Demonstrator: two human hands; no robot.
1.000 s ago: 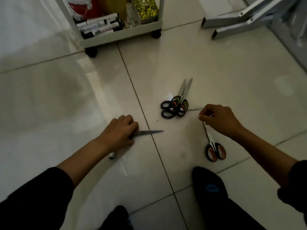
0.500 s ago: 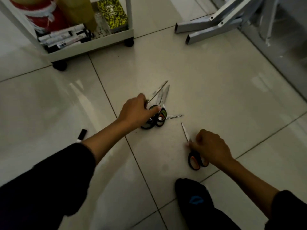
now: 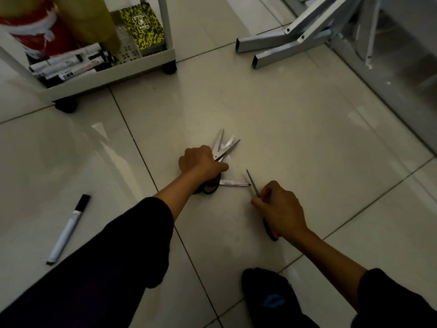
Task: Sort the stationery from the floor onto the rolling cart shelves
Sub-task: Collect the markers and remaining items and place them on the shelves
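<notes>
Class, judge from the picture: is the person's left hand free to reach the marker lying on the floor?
Probably not at once. The left hand is curled over the pile of scissors. The marker lies on bare floor to its left, unobstructed, so it is reachable after letting go.

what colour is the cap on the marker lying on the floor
Black cap on a white marker barrel, head view.

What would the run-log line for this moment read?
left hand: grips scissors pile | right hand: grips single scissors | marker: on floor | cart: holds markers
</notes>
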